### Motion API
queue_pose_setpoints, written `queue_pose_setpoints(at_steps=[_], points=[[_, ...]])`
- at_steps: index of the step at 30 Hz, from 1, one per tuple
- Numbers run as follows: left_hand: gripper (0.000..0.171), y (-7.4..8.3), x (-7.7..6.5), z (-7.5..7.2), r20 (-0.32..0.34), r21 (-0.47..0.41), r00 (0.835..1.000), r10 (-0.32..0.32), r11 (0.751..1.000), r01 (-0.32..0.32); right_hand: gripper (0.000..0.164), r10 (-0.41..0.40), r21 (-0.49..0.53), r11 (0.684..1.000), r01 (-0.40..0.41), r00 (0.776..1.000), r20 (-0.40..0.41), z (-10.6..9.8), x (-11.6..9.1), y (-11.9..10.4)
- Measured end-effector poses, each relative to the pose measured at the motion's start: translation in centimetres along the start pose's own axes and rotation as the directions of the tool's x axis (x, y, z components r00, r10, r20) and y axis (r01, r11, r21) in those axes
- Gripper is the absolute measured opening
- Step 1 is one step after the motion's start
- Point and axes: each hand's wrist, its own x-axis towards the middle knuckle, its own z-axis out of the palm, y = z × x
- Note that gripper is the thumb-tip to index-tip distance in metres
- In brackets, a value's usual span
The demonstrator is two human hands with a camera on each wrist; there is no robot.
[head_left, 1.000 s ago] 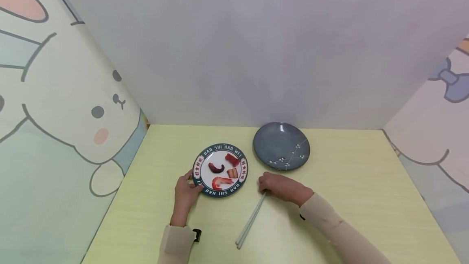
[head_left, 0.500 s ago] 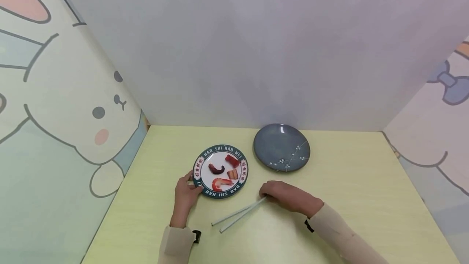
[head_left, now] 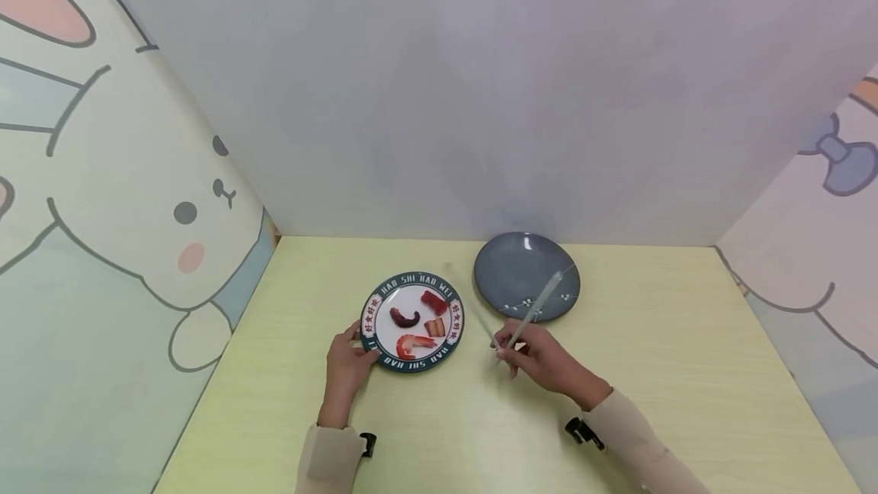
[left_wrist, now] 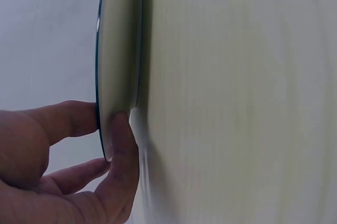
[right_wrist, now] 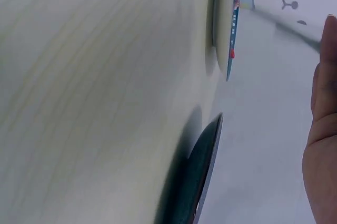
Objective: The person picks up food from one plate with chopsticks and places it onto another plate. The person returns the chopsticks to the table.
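Observation:
My left hand (head_left: 347, 360) pinches the left rim of a white plate (head_left: 447, 341) with a green lettered border. In the left wrist view, the thumb lies on the plate's upper side and fingers curl under its pale underside (left_wrist: 118, 50). Food pieces lie on it: a shrimp (head_left: 414, 346), an octopus tentacle (head_left: 405, 318), a layered meat slice (head_left: 435, 327) and a red chunk (head_left: 434, 302). To its right, my right hand (head_left: 545, 363) holds pale chopsticks (head_left: 536, 307), spread apart, their far ends upward and blurred. The right wrist view shows only part of this hand (right_wrist: 324, 129).
A dark blue-grey plate (head_left: 521, 265) with a white blossom pattern sits behind my right hand, near the back wall (head_left: 439, 97). Side walls with cartoon rabbits (head_left: 137, 197) flank the pale wooden table (head_left: 686, 341).
The chopsticks have swung from pointing toward the table's front to pointing away and spread apart. My right hand has turned over with them. The left hand keeps its place on the plate.

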Motion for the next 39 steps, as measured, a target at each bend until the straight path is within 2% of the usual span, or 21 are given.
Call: queue_pose_setpoints(at_steps=[2,4,9,14,22,29,34,37,39], points=[[0.071,0.0,0.0,0.0,-0.005,0.002,1.000,-0.003,1.000,0.003,0.003,0.012,0.037,0.999,-0.011,0.999,-0.032,0.0,-0.1,0.0],[0.070,0.0,-0.1,0.1,-0.008,0.004,1.000,-0.001,1.000,0.001,0.006,0.016,0.077,0.997,-0.011,0.998,-0.066,0.1,-0.2,-0.1],[0.071,0.0,-0.1,0.0,-0.006,0.003,1.000,0.011,1.000,-0.011,0.015,-0.021,0.183,0.982,0.048,0.989,-0.147,0.2,-0.2,-0.1],[0.070,-0.1,-0.1,0.0,-0.007,0.000,1.000,0.012,1.000,-0.012,0.009,-0.036,0.239,0.967,0.083,0.980,-0.197,0.4,0.0,-0.3],[0.070,-0.3,0.0,0.2,-0.013,0.006,1.000,0.006,1.000,-0.006,0.023,-0.063,0.181,0.978,0.100,0.978,-0.201,0.8,0.1,-0.4],[0.070,-0.3,0.1,0.1,-0.004,0.006,1.000,0.001,1.000,-0.001,0.024,-0.007,0.284,0.958,0.050,0.988,-0.153,1.3,0.1,-0.4],[0.071,-0.3,0.1,0.1,0.003,0.008,1.000,0.009,1.000,-0.009,0.024,-0.014,0.219,0.973,0.065,0.975,-0.224,1.7,0.1,-0.5],[0.070,-0.4,0.2,0.1,0.005,0.008,1.000,0.007,1.000,-0.007,0.022,0.002,0.177,0.983,0.048,0.961,-0.276,1.8,0.3,-0.6],[0.070,-0.4,0.2,0.0,0.005,0.006,1.000,0.004,1.000,-0.004,0.023,0.019,0.169,0.985,0.029,0.960,-0.280,1.9,0.4,-0.6]])
